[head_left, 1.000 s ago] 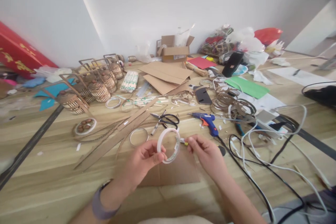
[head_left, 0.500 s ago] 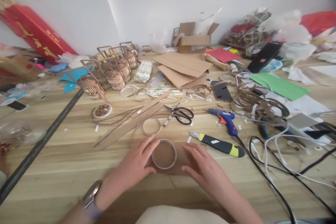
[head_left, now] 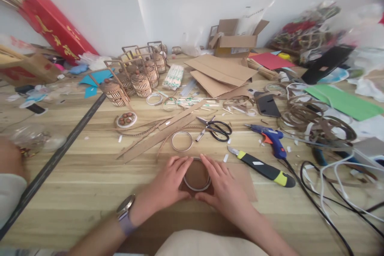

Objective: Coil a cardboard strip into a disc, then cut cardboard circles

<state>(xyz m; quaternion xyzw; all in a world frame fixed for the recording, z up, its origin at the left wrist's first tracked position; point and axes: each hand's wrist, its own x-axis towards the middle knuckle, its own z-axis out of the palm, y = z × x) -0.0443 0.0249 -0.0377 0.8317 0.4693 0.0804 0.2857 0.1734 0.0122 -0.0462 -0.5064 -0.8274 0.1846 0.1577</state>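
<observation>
A round pale-rimmed ring (head_left: 197, 189) rests on a flat piece of brown cardboard (head_left: 246, 182) near the table's front edge. My left hand (head_left: 171, 179) curves round its left side, fingertips at the far rim and thumb at the near side. From the right, my right hand (head_left: 221, 183) holds it the same way, covering part of the cardboard. Just beyond my fingers lies a second thin ring (head_left: 181, 150). Black-handled scissors (head_left: 220, 131) and a black-and-yellow utility knife (head_left: 265, 169) lie farther off, to the right.
A blue glue gun (head_left: 270, 138) with a black cord lies at right, beside coiled brown strips (head_left: 312, 124) and white cables. Small woven lidded baskets (head_left: 141, 84) stand at back left. Cardboard sheets (head_left: 222, 70) lie behind. At the left edge, part of another person (head_left: 10, 168) shows.
My right hand has moved left onto the ring, and both hands now close round it. More cardboard shows on the right. The whole view has shifted slightly.
</observation>
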